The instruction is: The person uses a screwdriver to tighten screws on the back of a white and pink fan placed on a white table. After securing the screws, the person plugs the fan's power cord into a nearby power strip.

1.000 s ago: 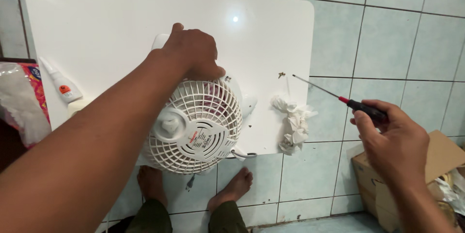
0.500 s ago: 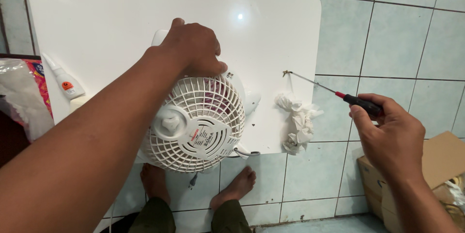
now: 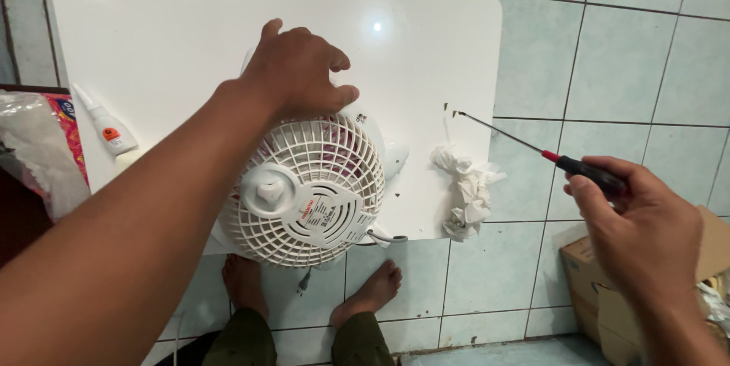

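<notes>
**Fan held down, screwdriver tip at loose screw**

Left hand (image 3: 300, 69) rests spread on top of the white fan (image 3: 304, 191) at frame centre, fingers loose over the housing behind the grille, pressing rather than clasping; nothing enclosed in it. Fan lies grille-up on the white surface (image 3: 190, 31), overhanging its lower edge. Right hand (image 3: 646, 237), lower right of frame, has its grip wrapped around the black-and-red handle of a screwdriver (image 3: 532, 145). The shaft angles up-left, tip just beside a small dark screw (image 3: 445, 106) near the surface's right edge; contact can't be told.

Crumpled tissue (image 3: 464, 187) lies right of the fan, just under the shaft. Glue tube (image 3: 106, 126) at left edge of the surface, plastic bag (image 3: 34, 153) further left. Cardboard box (image 3: 608, 290) on the tiled floor, lower right. Bare feet (image 3: 304, 290) below the surface.

Step, as judged: fetching a screw with the driver while the fan is steadied. Next move likely needs the tip seated in the screw head, and the fan kept from rolling.
</notes>
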